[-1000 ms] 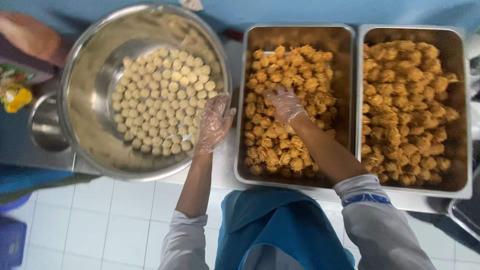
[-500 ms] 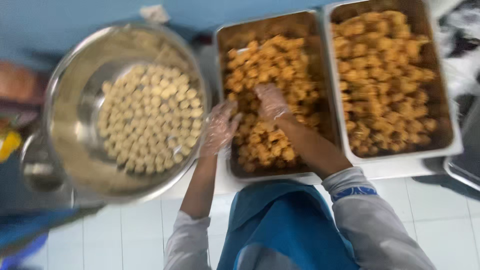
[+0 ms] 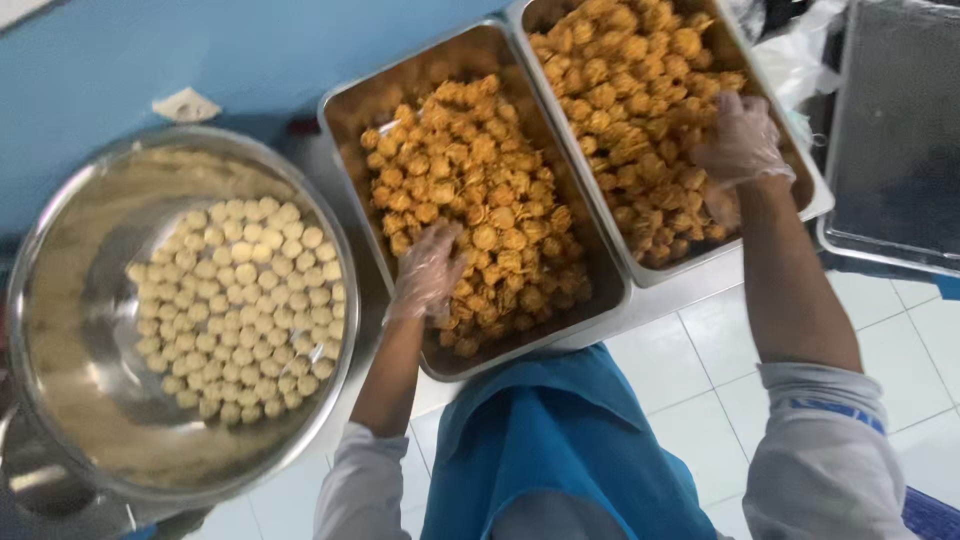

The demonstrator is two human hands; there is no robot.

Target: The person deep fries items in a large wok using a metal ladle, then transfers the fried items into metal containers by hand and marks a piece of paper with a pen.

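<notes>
Fried golden-brown balls fill the near steel tray, which I take as my landmark, set at the middle of the view. Well to its left I see a wide round steel bowl holding a flat layer of pale, uncoated balls. Above the bowl, left of the tray, a small torn scrap of white paper lies on the blue surface; I can make out no markings on it. My left hand, in a clear thin glove, rests on the fried pieces at the tray's lower left, fingers spread loosely and slightly curled; I cannot tell whether they grip a piece. Just right of the tray, touching it, a second steel tray holds more fried balls, and my gloved right hand lies over them, fingers apart and bent downward. Further right sits a dark grey flat tray. Below the trays are white floor tiles and my blue apron.
</notes>
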